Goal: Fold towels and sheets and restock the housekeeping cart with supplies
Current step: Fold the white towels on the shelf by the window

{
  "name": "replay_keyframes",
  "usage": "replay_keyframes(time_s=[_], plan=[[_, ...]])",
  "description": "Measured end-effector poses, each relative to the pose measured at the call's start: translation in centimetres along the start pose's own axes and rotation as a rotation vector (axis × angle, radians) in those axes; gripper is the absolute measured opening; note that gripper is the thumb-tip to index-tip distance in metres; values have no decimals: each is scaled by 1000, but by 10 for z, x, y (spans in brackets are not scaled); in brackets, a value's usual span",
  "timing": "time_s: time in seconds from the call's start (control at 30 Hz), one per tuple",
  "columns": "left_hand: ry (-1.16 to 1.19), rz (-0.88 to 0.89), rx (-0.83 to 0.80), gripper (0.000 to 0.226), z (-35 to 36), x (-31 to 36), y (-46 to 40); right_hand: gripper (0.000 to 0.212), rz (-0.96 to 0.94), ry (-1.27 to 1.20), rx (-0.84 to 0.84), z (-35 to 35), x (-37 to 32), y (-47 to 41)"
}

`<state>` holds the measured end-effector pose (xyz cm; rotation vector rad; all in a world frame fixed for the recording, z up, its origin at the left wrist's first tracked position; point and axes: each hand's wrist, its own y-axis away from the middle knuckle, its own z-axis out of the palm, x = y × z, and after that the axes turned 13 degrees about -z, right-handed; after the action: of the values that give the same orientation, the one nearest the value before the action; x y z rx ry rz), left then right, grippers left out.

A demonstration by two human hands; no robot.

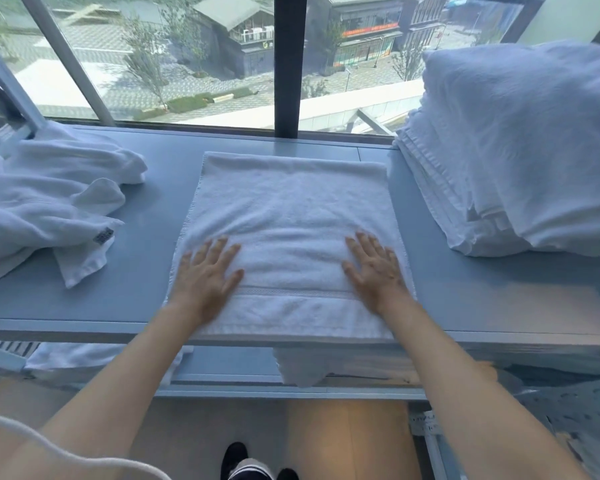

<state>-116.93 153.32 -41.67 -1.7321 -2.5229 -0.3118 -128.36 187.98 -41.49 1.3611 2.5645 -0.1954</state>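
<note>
We had both palms flat with fingers spread, gripping nothing: our left hand (207, 271) and right hand (374, 270) pressed the folded towel (291, 216) at the counter (160, 188)'s front edge, centred. Smoothing outward evenly seemed best. Its slightly longer axis ran front edge to window.

Both forearms were bare, with no sleeves, watch or rings showing on the left hand (207, 277) or right hand (378, 270). Below, dark shoes (234, 457) and a striped trouser cuff (250, 472) showed.
</note>
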Motion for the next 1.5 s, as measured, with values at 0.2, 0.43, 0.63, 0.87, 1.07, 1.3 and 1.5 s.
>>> replay_keyframes(time_s=[0.2,0.43,0.63,0.87,1.07,1.3,1.5], plan=[[55,-50,52,76,6,-16,60,65,-33,-26,-28,4,3,62],[131,12,237,41,-13,26,12,49,-71,-43,224,-16,-38,24],[-79,144,-99,71,-5,55,-55,61,-179,1,-66,-10,-39,-57],[-18,-6,3,71,6,7,-44,63,-46,15,-77,-7,21,-27],[4,10,-28,71,12,2,8,63,-59,-19,-93,-6,6,29],[-3,52,3,74,31,-16,112,65,-114,9,-117,7,-13,121],[-12,18,6,73,26,-8,99,68,-99,53,-108,6,-12,110]])
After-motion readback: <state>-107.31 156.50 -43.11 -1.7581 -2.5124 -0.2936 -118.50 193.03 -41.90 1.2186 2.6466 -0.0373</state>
